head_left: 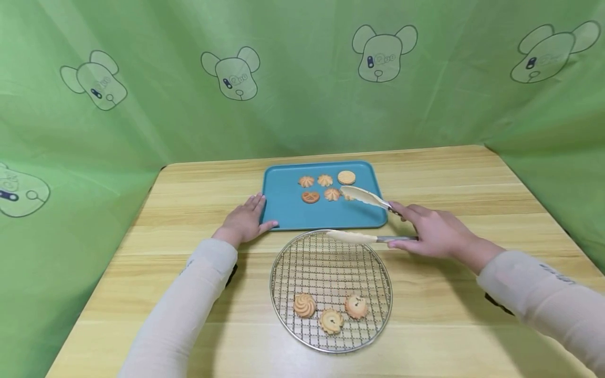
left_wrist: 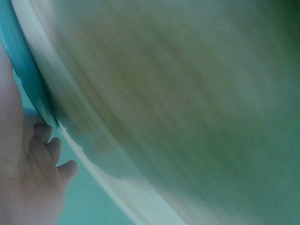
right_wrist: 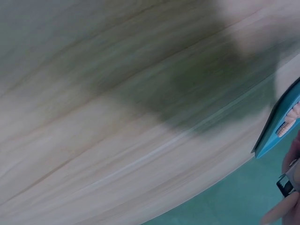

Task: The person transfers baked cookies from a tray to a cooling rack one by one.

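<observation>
My right hand (head_left: 437, 231) holds tongs (head_left: 364, 196) with pale scalloped tips and metal arms. The arms stand spread: one tip is over the blue tray (head_left: 283, 210), partly covering a cookie, the other over the far rim of the round wire rack (head_left: 326, 268). My left hand (head_left: 243, 220) rests at the tray's near left corner, thumb along the front edge, fingers by the left side. Several cookies lie on the tray, among them a pretzel-shaped one (head_left: 310, 197) and a round one (head_left: 346, 177). On the rack sit a swirl cookie (head_left: 304, 305) and two others (head_left: 331, 321).
The wooden table (head_left: 198, 184) carries the tray at the back and the rack in front of it. A green curtain (head_left: 302, 121) with mouse-head prints hangs behind and at both sides. Mostly tabletop fills both wrist views, with the tray's edge (left_wrist: 26, 61) at the left one's side.
</observation>
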`<action>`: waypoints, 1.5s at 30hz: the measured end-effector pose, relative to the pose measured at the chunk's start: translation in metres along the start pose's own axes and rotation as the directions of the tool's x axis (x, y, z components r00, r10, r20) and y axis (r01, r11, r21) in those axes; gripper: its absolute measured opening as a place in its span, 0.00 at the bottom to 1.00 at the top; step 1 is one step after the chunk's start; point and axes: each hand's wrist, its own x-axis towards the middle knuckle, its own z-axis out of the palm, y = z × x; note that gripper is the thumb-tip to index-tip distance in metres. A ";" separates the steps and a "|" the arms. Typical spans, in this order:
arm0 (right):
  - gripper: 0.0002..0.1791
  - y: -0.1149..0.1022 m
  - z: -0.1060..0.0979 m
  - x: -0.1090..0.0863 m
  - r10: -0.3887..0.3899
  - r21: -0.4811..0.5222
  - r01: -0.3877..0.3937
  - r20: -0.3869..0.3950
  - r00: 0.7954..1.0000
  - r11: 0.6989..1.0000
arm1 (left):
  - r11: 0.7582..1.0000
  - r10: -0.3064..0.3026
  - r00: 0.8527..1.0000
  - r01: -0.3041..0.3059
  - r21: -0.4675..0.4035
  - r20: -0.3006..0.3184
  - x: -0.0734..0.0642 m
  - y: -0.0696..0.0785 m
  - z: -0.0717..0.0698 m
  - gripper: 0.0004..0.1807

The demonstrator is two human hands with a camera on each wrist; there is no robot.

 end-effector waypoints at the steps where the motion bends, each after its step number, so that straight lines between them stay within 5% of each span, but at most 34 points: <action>1: 0.52 -0.001 0.000 0.001 0.014 0.003 -0.014 0.004 1.000 1.000 | 1.000 0.000 1.000 0.000 0.001 0.001 0.000 0.000 0.000 0.48; 22: 0.51 -0.005 0.001 0.022 0.241 -0.034 -0.239 0.111 0.964 0.970 | 1.000 -0.011 1.000 0.011 0.017 0.011 0.004 -0.002 0.002 0.49; 45: 0.45 -0.004 0.001 0.036 0.248 -0.100 -0.235 0.155 0.956 0.967 | 1.000 -0.009 1.000 0.009 0.012 0.004 0.006 -0.004 0.006 0.49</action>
